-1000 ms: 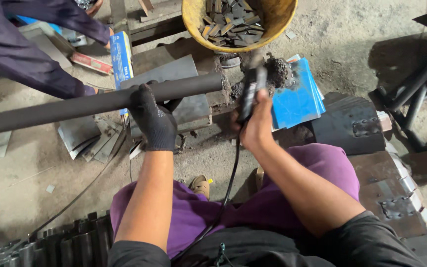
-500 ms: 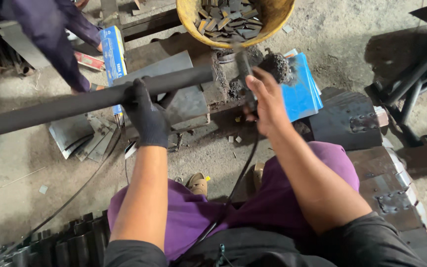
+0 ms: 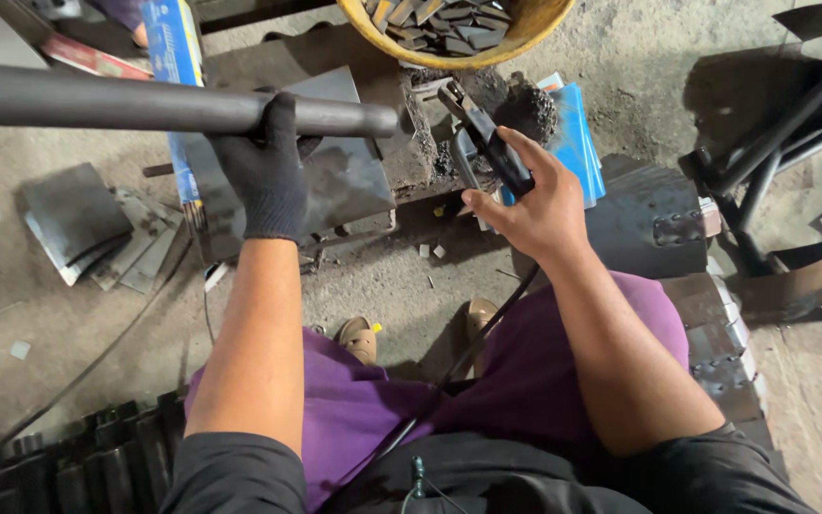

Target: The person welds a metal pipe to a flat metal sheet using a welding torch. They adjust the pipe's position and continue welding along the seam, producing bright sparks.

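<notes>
Left hand (image 3: pixel 268 181), black-gloved, grip clenched round long dark steel pipe (image 3: pixel 145 109) held level above grey metal plate (image 3: pixel 344 181). Bare right hand (image 3: pixel 535 205) grasped black welding electrode holder (image 3: pixel 487 143) beside pipe end. Likely risk: bare skin burned by sparks.

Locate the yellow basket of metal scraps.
Head view, top centre: the yellow basket sits on the floor beyond the right hand, just above the electrode holder.
</notes>
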